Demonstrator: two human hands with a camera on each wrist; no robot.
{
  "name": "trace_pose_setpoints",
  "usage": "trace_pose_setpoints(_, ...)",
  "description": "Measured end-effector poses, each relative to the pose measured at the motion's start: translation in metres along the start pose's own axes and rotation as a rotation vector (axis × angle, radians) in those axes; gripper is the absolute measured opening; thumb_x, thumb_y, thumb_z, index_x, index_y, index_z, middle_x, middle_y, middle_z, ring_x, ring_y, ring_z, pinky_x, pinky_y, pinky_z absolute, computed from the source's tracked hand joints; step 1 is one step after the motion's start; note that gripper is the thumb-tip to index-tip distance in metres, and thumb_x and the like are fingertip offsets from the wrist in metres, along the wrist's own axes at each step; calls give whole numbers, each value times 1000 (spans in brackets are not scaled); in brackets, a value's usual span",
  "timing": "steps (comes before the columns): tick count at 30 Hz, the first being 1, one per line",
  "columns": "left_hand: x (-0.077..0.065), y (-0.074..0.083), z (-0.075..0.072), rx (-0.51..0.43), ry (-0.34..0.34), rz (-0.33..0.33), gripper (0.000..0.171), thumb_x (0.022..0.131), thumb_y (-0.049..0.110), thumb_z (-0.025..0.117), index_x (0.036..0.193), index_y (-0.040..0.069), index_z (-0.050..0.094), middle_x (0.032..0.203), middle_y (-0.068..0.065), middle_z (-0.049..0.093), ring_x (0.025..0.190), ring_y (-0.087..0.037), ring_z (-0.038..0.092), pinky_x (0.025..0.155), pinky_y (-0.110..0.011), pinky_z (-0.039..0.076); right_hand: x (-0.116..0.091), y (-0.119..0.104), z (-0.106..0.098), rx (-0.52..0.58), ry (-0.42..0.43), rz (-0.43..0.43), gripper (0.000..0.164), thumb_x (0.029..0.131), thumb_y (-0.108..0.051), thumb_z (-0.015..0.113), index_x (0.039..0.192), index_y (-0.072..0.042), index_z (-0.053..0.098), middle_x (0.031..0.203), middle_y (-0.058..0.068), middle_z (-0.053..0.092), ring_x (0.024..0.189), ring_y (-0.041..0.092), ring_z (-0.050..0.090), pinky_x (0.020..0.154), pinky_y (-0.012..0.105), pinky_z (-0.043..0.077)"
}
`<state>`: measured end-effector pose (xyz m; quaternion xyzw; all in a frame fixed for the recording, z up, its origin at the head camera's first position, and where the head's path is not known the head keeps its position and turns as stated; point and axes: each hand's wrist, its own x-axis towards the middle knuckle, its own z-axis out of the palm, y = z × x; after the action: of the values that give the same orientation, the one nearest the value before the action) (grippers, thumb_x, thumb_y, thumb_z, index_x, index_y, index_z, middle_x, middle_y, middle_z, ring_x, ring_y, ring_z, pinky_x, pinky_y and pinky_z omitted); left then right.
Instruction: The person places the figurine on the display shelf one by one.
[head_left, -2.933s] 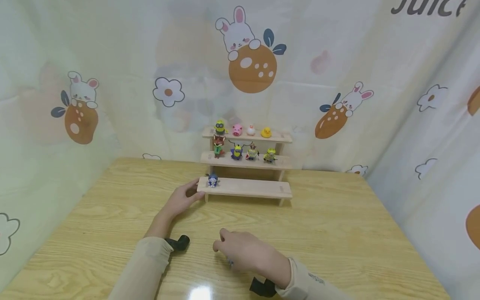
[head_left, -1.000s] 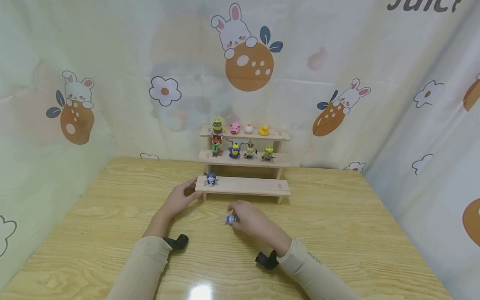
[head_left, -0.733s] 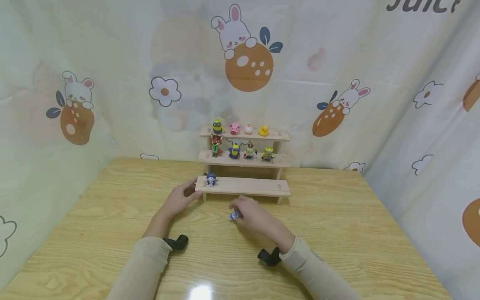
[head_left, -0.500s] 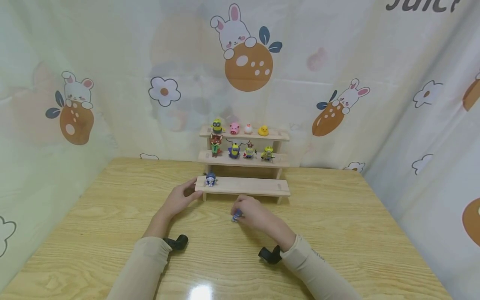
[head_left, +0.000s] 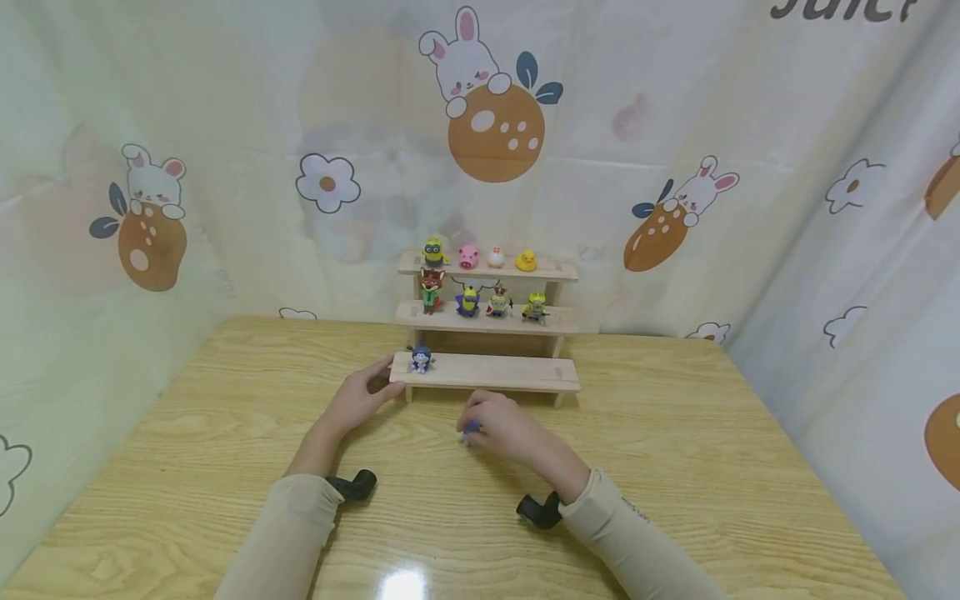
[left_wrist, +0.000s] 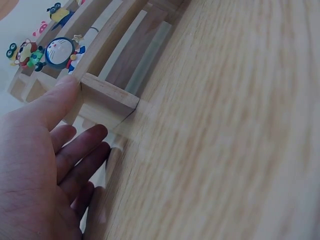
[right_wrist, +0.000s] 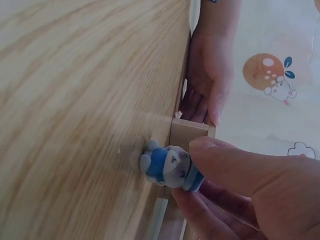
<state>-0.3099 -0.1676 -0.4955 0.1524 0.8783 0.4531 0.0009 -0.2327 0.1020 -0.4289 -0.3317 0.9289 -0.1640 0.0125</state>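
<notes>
A small blue-and-white figurine (right_wrist: pixel 172 167) is pinched between the thumb and fingers of my right hand (head_left: pixel 506 429), low over the table in front of the shelf. In the head view the hand hides much of it. At the left end of the three-tier wooden shelf (head_left: pixel 495 372), my left hand (head_left: pixel 360 398) has its thumb touching the lowest board. Its other fingers are loosely bent beside the end, as the left wrist view shows. One dark-blue and white figurine (head_left: pixel 421 360) sits at the left of that board.
The middle tier bears a fox figurine (head_left: pixel 431 291) and several yellow minion figurines (head_left: pixel 535 307). On top stand another minion (head_left: pixel 433 251), a pig (head_left: pixel 468 257), a white chicken-like figure (head_left: pixel 496 257) and a yellow duck (head_left: pixel 527 260). A patterned curtain (head_left: pixel 390 100) hangs behind the table (head_left: pixel 660 467).
My right hand has moved forward towards the shelf, now with the blue-and-white figurine in its fingers. Over the last second the figurine has turned slightly. My left hand stays at the shelf end.
</notes>
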Motion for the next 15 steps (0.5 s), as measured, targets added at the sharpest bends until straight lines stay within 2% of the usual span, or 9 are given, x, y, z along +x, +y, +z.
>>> trace_pose_setpoints(6,-1,1,0,10,-1,11,76,89,53,58,148,11,35,132,-15,57,131,-34,45,112,-53,29,1,-1,0,-24,16,39,21,86,-15,71,105,-5,70,98,4,63,83,14,60,72,27,53)
trace_pose_setpoints(15,0,2,0,7,-2,5,75,89,53,58,148,11,35,133,-15,57,133,-34,44,113,-53,28,1,1,-1,-47,8,43,19,85,-16,72,102,-7,72,100,4,66,88,17,64,75,30,55)
